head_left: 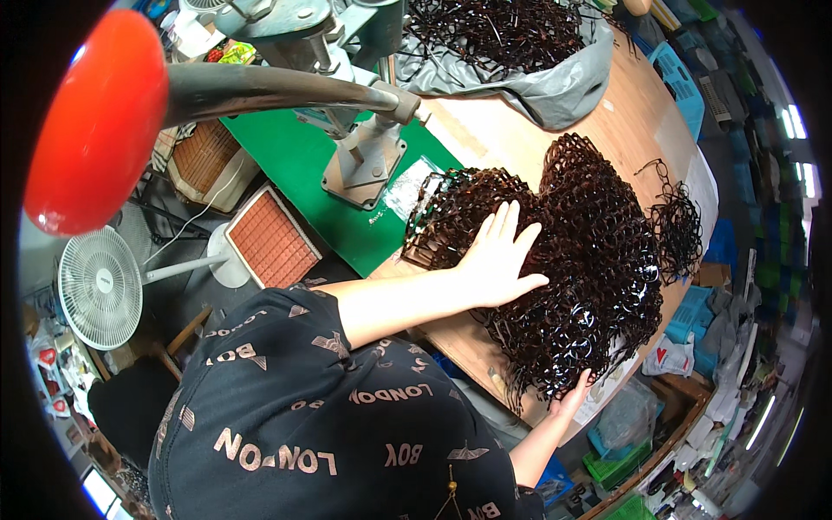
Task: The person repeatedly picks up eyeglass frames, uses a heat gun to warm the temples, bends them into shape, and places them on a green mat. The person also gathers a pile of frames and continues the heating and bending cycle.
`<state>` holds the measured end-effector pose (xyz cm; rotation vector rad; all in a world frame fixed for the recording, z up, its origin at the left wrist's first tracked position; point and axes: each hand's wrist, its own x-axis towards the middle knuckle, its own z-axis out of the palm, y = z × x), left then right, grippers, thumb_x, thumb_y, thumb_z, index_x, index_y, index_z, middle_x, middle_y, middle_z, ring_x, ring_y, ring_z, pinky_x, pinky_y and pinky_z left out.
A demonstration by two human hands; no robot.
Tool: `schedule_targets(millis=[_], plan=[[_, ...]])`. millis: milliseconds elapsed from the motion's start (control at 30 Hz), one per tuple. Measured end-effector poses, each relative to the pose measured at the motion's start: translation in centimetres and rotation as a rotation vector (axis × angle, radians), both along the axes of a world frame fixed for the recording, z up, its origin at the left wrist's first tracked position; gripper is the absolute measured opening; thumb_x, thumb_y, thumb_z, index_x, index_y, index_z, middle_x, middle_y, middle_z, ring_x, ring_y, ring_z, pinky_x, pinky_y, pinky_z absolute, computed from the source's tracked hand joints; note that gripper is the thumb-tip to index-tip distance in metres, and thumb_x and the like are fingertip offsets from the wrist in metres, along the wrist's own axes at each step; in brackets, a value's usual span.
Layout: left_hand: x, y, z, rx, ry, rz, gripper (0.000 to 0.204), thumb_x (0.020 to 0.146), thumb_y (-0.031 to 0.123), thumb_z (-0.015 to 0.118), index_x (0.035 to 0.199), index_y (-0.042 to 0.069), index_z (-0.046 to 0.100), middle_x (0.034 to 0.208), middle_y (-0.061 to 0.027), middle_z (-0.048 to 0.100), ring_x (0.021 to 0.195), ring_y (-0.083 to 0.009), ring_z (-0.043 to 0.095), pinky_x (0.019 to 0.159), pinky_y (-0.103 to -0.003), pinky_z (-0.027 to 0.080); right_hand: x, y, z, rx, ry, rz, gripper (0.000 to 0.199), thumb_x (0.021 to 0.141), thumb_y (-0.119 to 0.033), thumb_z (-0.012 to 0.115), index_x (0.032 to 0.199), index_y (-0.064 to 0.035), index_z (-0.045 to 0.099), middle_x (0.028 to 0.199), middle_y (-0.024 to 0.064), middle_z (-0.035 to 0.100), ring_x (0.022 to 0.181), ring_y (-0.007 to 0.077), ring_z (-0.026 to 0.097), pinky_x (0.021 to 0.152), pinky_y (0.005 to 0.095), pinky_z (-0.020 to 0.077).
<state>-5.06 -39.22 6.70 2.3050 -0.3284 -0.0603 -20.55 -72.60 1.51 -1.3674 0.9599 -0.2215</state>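
Observation:
A big heap of glossy dark brown, plastic-looking chains (598,234) lies on the wooden tabletop. My left hand (501,256) rests flat on the heap's left part, fingers stretched out and thumb apart, gripping nothing. At the heap's near edge, my right hand (570,399) holds the chains from below. Some of its fingers are hidden under them. A smaller tangle of the same dark chain (676,224) lies just right of the heap.
A grey bag (563,95) full of similar dark strands lies at the table's far end. Left of the heap, a metal press (364,165) stands on a green board (299,173); its lever ends in a large red knob (100,121). A white fan (102,286) stands left. Blue baskets (676,82) line the right.

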Motion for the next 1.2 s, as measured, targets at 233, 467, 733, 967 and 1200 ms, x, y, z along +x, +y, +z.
schedule_targets(millis=[233, 467, 733, 967, 1200], plan=[[5.3, 10.4, -7.7, -0.110, 0.062, 0.706, 0.045, 0.083, 0.036, 0.058, 0.101, -0.005, 0.059, 0.091, -0.0207, 0.063, 0.086, -0.0340, 0.060, 0.083, -0.040, 0.046, -0.4, -0.1, 0.2, 0.023, 0.010, 0.060, 0.057, 0.090, -0.037, 0.055, 0.136, -0.0121, 0.033, 0.131, 0.0104, 0.045, 0.112, 0.0249, 0.051, 0.085, 0.0370, 0.0502], [5.6, 11.4, -8.3, -0.498, 0.556, 0.461, 0.064, 0.084, 0.053, 0.057, 0.117, -0.002, 0.052, 0.116, -0.0120, 0.057, 0.103, -0.0187, 0.051, 0.091, -0.031, 0.038, 0.1, 0.1, 0.2, -0.056, 0.064, 0.025, 0.055, 0.089, -0.039, 0.057, 0.133, -0.0127, 0.037, 0.124, 0.0066, 0.051, 0.096, 0.0165, 0.056, 0.060, 0.0240, 0.0484], [6.6, 9.3, -5.6, -0.123, 0.392, 0.209, 0.062, 0.074, 0.050, 0.067, 0.116, 0.006, 0.058, 0.110, -0.0146, 0.062, 0.102, -0.0268, 0.058, 0.090, -0.035, 0.044, -0.2, -1.3, -1.2, -0.076, 0.000, -0.006, 0.055, 0.090, -0.038, 0.055, 0.134, -0.0082, 0.038, 0.130, 0.0087, 0.048, 0.113, 0.0225, 0.051, 0.089, 0.0357, 0.0466], [4.5, 7.4, -6.4, -0.378, 0.443, 0.304, 0.072, 0.074, 0.047, 0.070, 0.122, -0.002, 0.049, 0.120, -0.0186, 0.054, 0.111, -0.0288, 0.050, 0.094, -0.037, 0.040, -0.8, -3.3, -4.0, -0.336, 0.075, -0.034, 0.062, 0.089, -0.045, 0.055, 0.128, 0.0018, 0.043, 0.126, 0.0109, 0.050, 0.112, 0.0208, 0.049, 0.095, 0.0338, 0.0390], [6.7, 11.2, -10.6, -0.529, 0.716, 0.030, 0.071, 0.085, 0.051, 0.056, 0.137, 0.006, 0.036, 0.135, -0.0138, 0.041, 0.123, -0.0221, 0.036, 0.105, -0.039, 0.024, -1.7, -4.6, -4.9, -0.643, 0.247, -0.047, 0.076, 0.086, -0.057, 0.050, 0.131, 0.0038, 0.040, 0.131, 0.0200, 0.047, 0.121, 0.0283, 0.043, 0.104, 0.0362, 0.0310]])
